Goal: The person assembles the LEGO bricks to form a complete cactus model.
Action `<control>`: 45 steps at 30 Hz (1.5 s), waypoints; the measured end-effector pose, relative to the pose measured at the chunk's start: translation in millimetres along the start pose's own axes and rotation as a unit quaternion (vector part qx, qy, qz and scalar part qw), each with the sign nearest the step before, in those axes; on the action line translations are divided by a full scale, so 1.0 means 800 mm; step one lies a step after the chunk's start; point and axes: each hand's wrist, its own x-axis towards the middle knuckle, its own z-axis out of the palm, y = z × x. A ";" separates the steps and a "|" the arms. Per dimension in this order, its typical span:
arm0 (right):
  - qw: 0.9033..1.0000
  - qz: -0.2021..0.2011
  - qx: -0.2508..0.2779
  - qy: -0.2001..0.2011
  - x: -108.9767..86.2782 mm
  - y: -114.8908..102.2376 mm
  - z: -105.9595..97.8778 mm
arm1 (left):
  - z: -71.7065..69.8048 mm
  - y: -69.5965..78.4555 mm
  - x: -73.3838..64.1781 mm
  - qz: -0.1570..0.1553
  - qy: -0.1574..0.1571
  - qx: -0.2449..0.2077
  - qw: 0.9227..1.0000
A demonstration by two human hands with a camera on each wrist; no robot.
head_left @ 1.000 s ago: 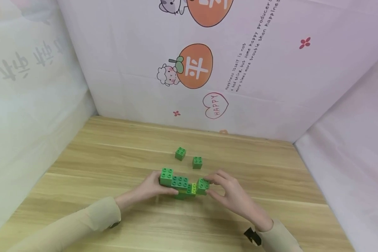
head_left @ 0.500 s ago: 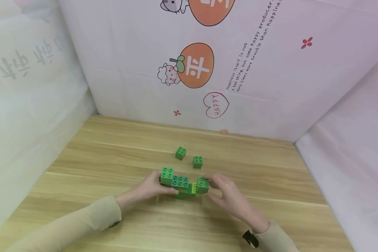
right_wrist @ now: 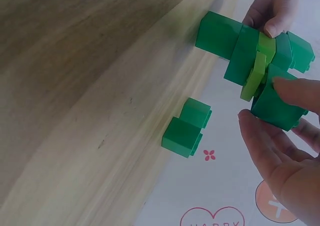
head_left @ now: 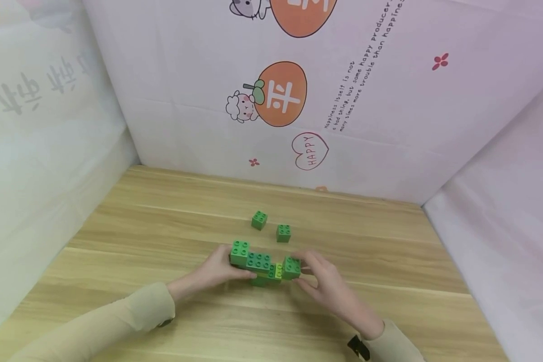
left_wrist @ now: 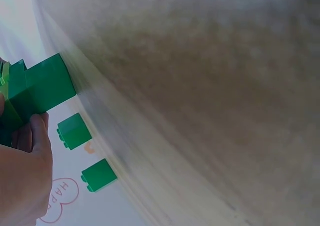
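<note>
A model of joined toy building bricks [head_left: 259,261], green with some yellow-green pieces, stands at the middle of the table. My left hand [head_left: 219,269] grips its left part, thumb in front and the other fingers mostly hidden behind. The same model appears at the left edge of the left wrist view, beside the left hand [left_wrist: 25,171]. At the model's right end, my right hand [head_left: 328,286] pinches a square green brick [head_left: 291,268] between thumb and fingers. In the right wrist view that brick [right_wrist: 277,103] sits tilted against a thin yellow-green piece [right_wrist: 255,78].
Two loose green bricks, one farther left [head_left: 259,220] and one nearer [head_left: 283,233], lie on the wooden table [head_left: 185,216] behind the model. A printed white cloth [head_left: 199,110] rises at the table's back edge, with further cloth at both sides.
My right hand has shifted slightly left and its thumb sits a little lower around the brick. The left hand, the model and the loose bricks look almost unmoved.
</note>
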 end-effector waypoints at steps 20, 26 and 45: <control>1.000 0.014 0.000 0.010 -0.004 -0.003 0.002 | -0.001 -0.003 -0.001 -0.003 0.001 0.000 1.000; 1.000 0.010 0.005 0.020 -0.004 -0.004 0.003 | -0.001 -0.003 0.000 0.001 0.002 0.004 1.000; 0.999 0.028 0.008 0.046 -0.003 -0.008 0.009 | -0.004 -0.005 0.003 0.004 -0.005 -0.011 1.000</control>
